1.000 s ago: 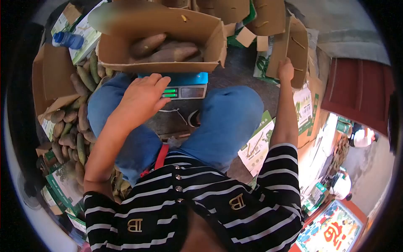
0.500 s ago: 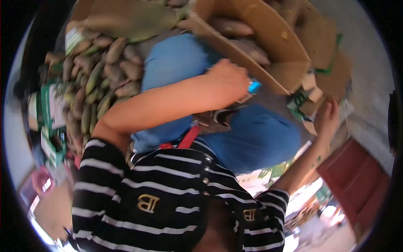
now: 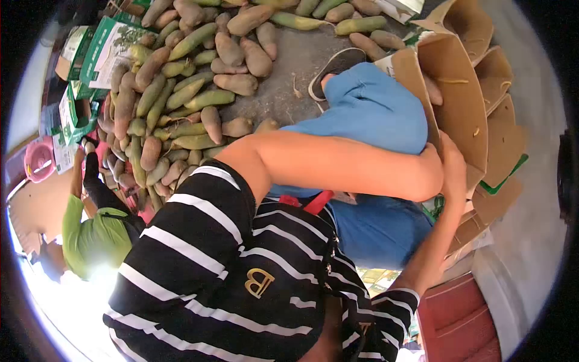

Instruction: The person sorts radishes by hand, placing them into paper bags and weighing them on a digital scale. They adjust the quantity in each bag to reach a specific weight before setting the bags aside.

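Box point(image 3: 458, 111), brown and open-topped, adjoins both hands point(image 3: 429, 172) point(image 3: 454, 169), spread and hold of fingers point(image 3: 445, 142) unclear.

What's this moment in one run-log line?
left hand: by box, grip unclear | right hand: by box, grip unclear | vegetables: heaped on floor | box: vegetable inside

From the wearer's head, we look steeply down over the striped shirt point(image 3: 211, 265), which sits nearest us, to the blue trousers point(image 3: 368, 111) and the floor point(image 3: 283, 90) beyond. Our view is very wide (its edges bow and darken): it takes in a vegetable heap point(image 3: 181, 99) at upper left, cartons point(image 3: 452, 114) at right, and a person in green point(image 3: 99, 238), seen head-downward, at lower left.
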Motion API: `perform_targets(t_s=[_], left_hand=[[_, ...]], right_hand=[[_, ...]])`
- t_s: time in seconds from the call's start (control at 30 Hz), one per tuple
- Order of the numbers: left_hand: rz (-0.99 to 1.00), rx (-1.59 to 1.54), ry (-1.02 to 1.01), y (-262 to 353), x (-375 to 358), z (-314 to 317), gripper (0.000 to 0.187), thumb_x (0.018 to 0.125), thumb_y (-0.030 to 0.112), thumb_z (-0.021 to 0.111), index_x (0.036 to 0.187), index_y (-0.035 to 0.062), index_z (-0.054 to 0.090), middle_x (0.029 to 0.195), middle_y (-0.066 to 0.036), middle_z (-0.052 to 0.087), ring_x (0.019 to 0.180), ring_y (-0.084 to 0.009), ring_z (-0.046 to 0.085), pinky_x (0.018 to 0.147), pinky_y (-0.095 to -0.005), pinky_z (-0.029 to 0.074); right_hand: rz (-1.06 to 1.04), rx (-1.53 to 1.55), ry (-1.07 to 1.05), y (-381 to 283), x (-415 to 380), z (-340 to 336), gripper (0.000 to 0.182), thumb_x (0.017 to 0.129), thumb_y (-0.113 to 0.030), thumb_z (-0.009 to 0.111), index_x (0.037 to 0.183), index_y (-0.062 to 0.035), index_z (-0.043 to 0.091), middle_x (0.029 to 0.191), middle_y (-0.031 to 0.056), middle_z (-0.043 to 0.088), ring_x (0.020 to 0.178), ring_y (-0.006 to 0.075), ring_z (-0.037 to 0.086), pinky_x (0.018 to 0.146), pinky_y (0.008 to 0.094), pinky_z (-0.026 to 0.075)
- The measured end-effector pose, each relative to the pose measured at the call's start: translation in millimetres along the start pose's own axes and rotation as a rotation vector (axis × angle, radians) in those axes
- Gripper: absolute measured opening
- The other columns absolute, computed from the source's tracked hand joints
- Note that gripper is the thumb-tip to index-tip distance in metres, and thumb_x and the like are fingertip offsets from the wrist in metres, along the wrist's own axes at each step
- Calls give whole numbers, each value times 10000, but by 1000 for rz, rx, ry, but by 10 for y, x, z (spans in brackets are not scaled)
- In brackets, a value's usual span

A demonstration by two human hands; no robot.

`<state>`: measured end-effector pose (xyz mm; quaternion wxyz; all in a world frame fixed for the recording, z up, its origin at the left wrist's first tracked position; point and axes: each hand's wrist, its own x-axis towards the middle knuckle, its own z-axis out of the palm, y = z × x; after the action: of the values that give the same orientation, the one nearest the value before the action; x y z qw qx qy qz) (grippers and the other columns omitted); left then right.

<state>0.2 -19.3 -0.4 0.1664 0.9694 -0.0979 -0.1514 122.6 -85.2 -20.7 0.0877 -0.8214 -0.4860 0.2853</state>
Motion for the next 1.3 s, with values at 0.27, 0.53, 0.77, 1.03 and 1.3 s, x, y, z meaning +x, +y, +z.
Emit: perform_targets(t_s=[0.27, 0.53, 0.77, 1.03, 1.3], left_hand=[[34, -269, 647, -189, -253, -236, 215, 744, 247, 647, 890, 93, 681, 857, -135, 656, 891, -300, 631, 682, -442, 501], [-590, -472, 1001, -1664, -1377, 530, 300, 831, 284, 581, 1034, 66, 610, 996, -137, 626, 961, -313, 587, 847, -408, 469], [-1435, 8, -58, -2417, -3301, 2818, 374, 714, 271, 682, 1021, 96, 561, 1059, -121, 559, 1038, -300, 537, 790, -460, 490], [-1635, -212, -369, -2321, -4309, 3404, 415, 812, 166, 621, 1197, 109, 478, 1256, -115, 460, 1183, -296, 450, 897, -448, 446], [-1617, -58, -399, -2082, -4160, 3384, 279, 852, 174, 554, 1124, 114, 557, 1177, -88, 499, 1115, -299, 482, 841, -428, 463]], right_hand=[[50, 110, -34, 115, 112, 204, 316, 858, -128, 552, 1156, -24, 554, 1063, 200, 613, 996, 327, 583, 842, 374, 441], [54, 79, -30, -9, 229, 209, 309, 855, -146, 575, 1146, -40, 572, 1024, 204, 630, 970, 345, 603, 822, 383, 454], [122, 64, -15, 11, 249, 244, 305, 848, -172, 590, 1117, -26, 590, 1010, 194, 641, 942, 333, 618, 818, 376, 460], [63, 85, 2, 3, 249, 263, 287, 851, -156, 580, 1103, -19, 597, 997, 197, 643, 933, 318, 626, 808, 366, 465], [105, 71, -8, -43, 247, 245, 285, 847, -140, 582, 1104, -16, 595, 999, 192, 646, 925, 310, 629, 804, 362, 467]])
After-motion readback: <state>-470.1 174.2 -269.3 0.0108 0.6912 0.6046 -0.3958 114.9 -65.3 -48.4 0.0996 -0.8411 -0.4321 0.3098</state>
